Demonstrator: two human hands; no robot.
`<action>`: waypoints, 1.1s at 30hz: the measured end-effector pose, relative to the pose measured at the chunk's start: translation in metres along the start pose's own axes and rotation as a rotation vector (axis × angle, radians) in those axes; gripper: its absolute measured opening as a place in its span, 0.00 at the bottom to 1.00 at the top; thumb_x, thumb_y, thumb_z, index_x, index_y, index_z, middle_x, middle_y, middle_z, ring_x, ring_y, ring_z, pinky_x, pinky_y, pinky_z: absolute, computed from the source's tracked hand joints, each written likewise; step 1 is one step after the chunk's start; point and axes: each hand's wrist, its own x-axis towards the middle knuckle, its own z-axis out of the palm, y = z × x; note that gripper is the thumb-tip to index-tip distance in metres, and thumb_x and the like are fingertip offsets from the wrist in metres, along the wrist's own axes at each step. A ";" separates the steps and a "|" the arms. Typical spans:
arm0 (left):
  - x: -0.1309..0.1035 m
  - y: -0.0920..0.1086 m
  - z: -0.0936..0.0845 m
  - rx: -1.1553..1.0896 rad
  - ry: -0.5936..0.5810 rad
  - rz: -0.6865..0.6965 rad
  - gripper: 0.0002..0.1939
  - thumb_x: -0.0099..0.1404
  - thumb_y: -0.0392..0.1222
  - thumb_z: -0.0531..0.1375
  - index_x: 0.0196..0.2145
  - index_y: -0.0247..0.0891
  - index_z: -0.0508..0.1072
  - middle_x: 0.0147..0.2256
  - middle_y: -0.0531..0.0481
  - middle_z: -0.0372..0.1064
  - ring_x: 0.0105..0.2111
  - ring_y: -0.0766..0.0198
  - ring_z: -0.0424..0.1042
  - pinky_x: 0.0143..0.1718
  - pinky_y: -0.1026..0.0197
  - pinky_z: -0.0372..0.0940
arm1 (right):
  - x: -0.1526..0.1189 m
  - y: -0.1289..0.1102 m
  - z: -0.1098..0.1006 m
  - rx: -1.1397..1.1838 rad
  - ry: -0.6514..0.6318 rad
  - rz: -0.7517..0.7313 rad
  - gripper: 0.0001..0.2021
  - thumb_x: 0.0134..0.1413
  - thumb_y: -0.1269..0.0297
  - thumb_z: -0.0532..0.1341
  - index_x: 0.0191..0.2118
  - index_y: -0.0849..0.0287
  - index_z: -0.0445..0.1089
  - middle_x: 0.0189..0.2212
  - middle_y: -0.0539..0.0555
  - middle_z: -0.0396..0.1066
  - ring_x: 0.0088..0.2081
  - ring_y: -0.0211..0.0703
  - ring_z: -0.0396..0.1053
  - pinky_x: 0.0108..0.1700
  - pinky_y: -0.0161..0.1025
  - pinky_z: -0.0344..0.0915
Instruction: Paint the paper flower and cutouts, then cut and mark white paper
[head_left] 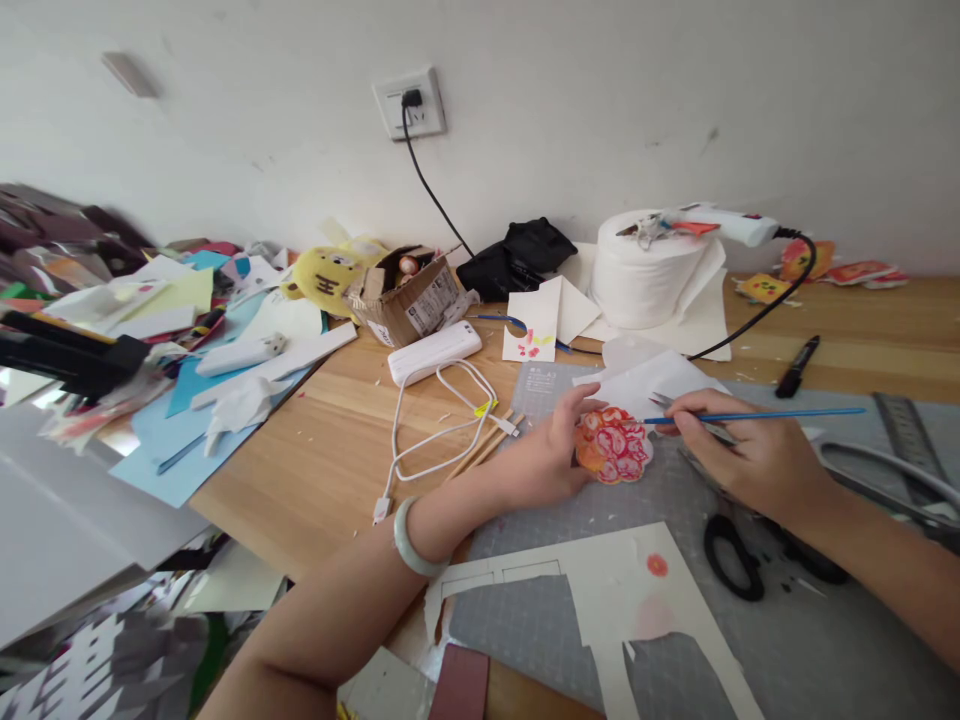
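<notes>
My left hand (555, 448), a pale bracelet on its wrist, grips the left edge of a paper flower cutout (621, 446). The cutout has a scalloped edge and is painted orange on the left and red-pink on the right. In my right hand (750, 460) is a thin blue paintbrush (780, 414), held almost level with its tip at the flower's upper right edge. A pointed metal tip also shows by the right fingers; what it belongs to is partly hidden. Black-handled scissors (733, 556) lie below the right hand on a grey cutting mat (517, 540).
Cut white card (615, 545) lies in front of the hands. Behind stand a tissue roll (637, 280) with a white corded tool (731, 224) on top and a cardboard box (412, 300). A white power bank (435, 350), its cable and a black marker (798, 367) lie nearby. Paper scraps crowd the left.
</notes>
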 end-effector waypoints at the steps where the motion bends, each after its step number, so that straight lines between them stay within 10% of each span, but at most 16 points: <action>1: 0.000 0.000 0.000 0.001 0.000 0.001 0.46 0.56 0.29 0.61 0.62 0.40 0.35 0.60 0.30 0.51 0.55 0.49 0.63 0.54 0.45 0.59 | 0.000 0.000 0.000 0.005 0.000 0.009 0.08 0.58 0.66 0.52 0.31 0.54 0.67 0.27 0.51 0.75 0.29 0.44 0.75 0.28 0.37 0.70; 18: 0.000 -0.001 -0.001 -0.001 -0.010 -0.008 0.46 0.57 0.30 0.61 0.62 0.41 0.35 0.60 0.30 0.51 0.55 0.49 0.63 0.54 0.45 0.59 | 0.001 0.003 0.011 0.266 0.084 0.326 0.08 0.56 0.64 0.55 0.29 0.55 0.69 0.22 0.49 0.76 0.25 0.43 0.76 0.26 0.35 0.73; 33: -0.001 -0.002 0.000 0.016 0.005 -0.027 0.46 0.55 0.29 0.61 0.62 0.41 0.36 0.60 0.30 0.51 0.58 0.48 0.58 0.55 0.44 0.57 | -0.006 -0.002 0.010 -0.144 0.133 -0.103 0.06 0.58 0.66 0.54 0.35 0.55 0.69 0.31 0.54 0.78 0.32 0.44 0.76 0.35 0.38 0.73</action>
